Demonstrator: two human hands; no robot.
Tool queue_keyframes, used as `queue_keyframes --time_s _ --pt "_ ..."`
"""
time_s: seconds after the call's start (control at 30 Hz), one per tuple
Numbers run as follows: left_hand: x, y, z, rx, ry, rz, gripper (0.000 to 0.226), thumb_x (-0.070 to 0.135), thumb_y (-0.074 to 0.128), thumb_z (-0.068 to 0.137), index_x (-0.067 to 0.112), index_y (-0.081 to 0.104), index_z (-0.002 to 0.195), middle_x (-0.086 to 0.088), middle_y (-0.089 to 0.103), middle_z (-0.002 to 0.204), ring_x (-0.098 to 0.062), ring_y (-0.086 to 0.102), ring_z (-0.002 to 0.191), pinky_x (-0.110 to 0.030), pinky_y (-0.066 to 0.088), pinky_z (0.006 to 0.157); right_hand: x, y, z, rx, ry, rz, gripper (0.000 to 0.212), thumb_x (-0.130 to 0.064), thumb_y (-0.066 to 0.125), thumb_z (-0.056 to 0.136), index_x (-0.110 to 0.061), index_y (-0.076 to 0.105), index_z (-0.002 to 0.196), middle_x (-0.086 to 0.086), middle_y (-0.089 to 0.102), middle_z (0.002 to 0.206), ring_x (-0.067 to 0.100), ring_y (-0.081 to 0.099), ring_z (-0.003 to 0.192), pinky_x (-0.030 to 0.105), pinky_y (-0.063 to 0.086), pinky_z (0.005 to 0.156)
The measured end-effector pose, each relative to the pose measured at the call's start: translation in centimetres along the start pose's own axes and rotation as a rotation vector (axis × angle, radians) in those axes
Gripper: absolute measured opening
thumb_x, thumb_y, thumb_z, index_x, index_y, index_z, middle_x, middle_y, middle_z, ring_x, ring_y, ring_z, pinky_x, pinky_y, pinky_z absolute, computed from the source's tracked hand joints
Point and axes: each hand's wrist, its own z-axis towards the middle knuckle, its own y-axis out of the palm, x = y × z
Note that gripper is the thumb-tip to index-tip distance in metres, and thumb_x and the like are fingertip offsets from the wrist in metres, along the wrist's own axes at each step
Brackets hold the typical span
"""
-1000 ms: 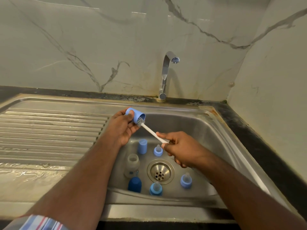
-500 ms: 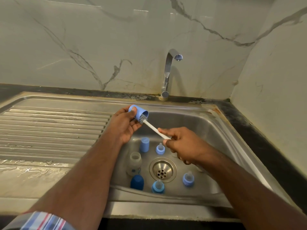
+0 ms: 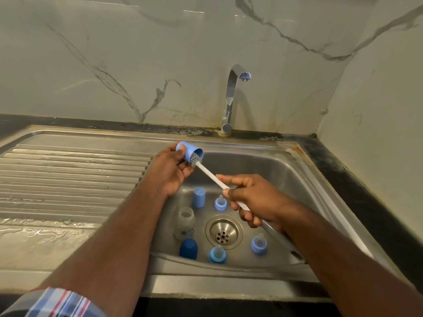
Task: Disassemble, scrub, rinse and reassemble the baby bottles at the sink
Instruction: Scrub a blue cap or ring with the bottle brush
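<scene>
Three teats (image 3: pixel 220 203), three caps (image 3: pixel 198 197), one bottle (image 3: pixel 185 221).

Left hand (image 3: pixel 169 172) at frame centre, raised, fingers and thumb curled round a light blue cap (image 3: pixel 188 153). Forearm running down to lower left, plaid cuff at bottom edge. Right hand (image 3: pixel 254 200) just right of centre, pinching a white brush handle (image 3: pixel 212 177); forearm extending to lower right.
</scene>
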Motion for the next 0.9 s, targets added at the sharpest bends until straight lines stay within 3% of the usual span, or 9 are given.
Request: queue_keyframes --time_s 0.1,0.2,0.3,0.4,0.47,0.53,0.67,0.77,0.9 --pt "0.1 0.0 -0.2 -0.023 -0.017 -0.076 0.018 0.009 0.047 0.107 0.005 0.056 0.122 -0.026 0.066 0.117 -0.033 0.076 0.090 -0.042 0.063 0.070 0.5 0.1 0.2 0.176 -0.146 -0.378 0.046 -0.021 0.053 0.101 -0.045 0.052 0.141 -0.006 0.068 0.085 0.007 0.053 0.054 0.022 0.043 0.049" --pt "0.1 0.3 -0.6 -0.075 -0.034 -0.098 0.023 0.007 0.046 0.107 0.005 0.053 0.128 -0.025 0.065 0.119 -0.033 0.076 0.090 -0.043 0.063 0.070 0.9 0.7 0.8 0.302 -0.255 -0.960 0.054 -0.026 0.048 0.102 -0.043 0.034 0.152 0.000 0.064 0.113 0.017 0.061 0.094 0.030 0.049 0.079" --pt "0.2 0.4 -0.7 -0.080 -0.027 -0.078 0.025 0.005 0.046 0.106 0.007 0.054 0.129 -0.022 0.065 0.116 -0.033 0.072 0.095 -0.042 0.064 0.070 0.4 1.7 0.7 0.233 -0.210 -0.893 0.054 -0.024 0.045 0.103 -0.044 0.033 0.152 0.003 0.066 0.108 0.022 0.063 0.089 0.034 0.050 0.073" --pt "0.5 0.1 -0.7 -0.110 -0.014 -0.144 0.022 0.008 0.047 0.105 0.004 0.055 0.126 -0.023 0.064 0.116 -0.034 0.070 0.098 -0.043 0.064 0.075 -0.7 0.9 -0.2 0.010 -0.050 -0.148 0.047 -0.017 0.052 0.102 -0.041 0.050 0.142 0.007 0.058 0.076 0.015 0.048 0.048 0.026 0.038 0.042" --pt "0.6 0.2 -0.8 -0.153 -0.019 -0.203 0.022 0.009 0.046 0.106 0.005 0.055 0.126 -0.024 0.064 0.118 -0.037 0.069 0.103 -0.043 0.063 0.080 -0.6 0.3 -0.5 -0.004 -0.042 0.042 0.046 -0.014 0.054 0.101 -0.040 0.055 0.138 0.005 0.054 0.072 0.012 0.042 0.044 0.023 0.033 0.037" --pt "0.4 0.3 -0.8 -0.167 -0.025 -0.181 0.025 0.008 0.047 0.105 0.010 0.055 0.129 -0.023 0.064 0.122 -0.037 0.069 0.105 -0.045 0.063 0.082 0.0 0.2 -0.1 0.118 -0.139 -0.221 0.046 -0.017 0.055 0.101 -0.044 0.054 0.139 -0.004 0.062 0.077 0.007 0.051 0.048 0.021 0.040 0.044" --pt "-0.1 0.4 -0.9 -0.129 -0.112 0.021 0.028 0.027 0.064 0.098 0.026 0.063 0.126 -0.018 0.064 0.131 -0.035 0.069 0.106 -0.045 0.059 0.090 0.7 -0.3 0.6 0.338 -0.258 -0.838 0.051 -0.028 0.047 0.103 -0.047 0.038 0.149 -0.007 0.064 0.113 0.012 0.062 0.093 0.029 0.049 0.080" --pt "-0.3 0.7 -1.0 0.006 -0.120 0.094 0.034 0.042 0.071 0.092 0.022 0.065 0.119 -0.016 0.069 0.118 -0.029 0.071 0.098 -0.039 0.060 0.084 0.8 0.1 0.5 0.371 -0.274 -1.103 0.053 -0.034 0.039 0.105 -0.048 0.021 0.153 -0.005 0.050 0.104 0.019 0.057 0.086 0.033 0.045 0.069" --pt "-0.6 0.9 -0.7 0.065 -0.097 0.107 0.047 0.037 0.074 0.091 0.007 0.061 0.125 -0.016 0.073 0.107 -0.022 0.076 0.080 -0.032 0.062 0.067 0.2 0.7 0.2 0.348 -0.222 -1.227 0.057 -0.033 0.038 0.106 -0.050 0.011 0.153 -0.005 0.036 0.100 0.015 0.045 0.067 0.030 0.032 0.052"
